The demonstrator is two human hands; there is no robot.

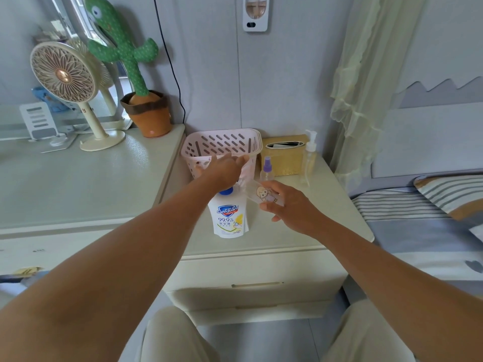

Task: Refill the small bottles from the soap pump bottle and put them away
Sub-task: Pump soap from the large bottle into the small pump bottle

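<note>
Glossy white plastic soap bottle (230,216); pink perforated plastic basket (222,145).

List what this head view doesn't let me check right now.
Head view only:
- On the soap pump bottle, the pump head and spout are hidden under the left hand.
- In the small bottle held by the right hand, the fill level is unreadable through clear plastic and blur, and the left hand hides the mouth.
- In the pink basket, the contents are hidden by its front wall and the left hand.
</note>
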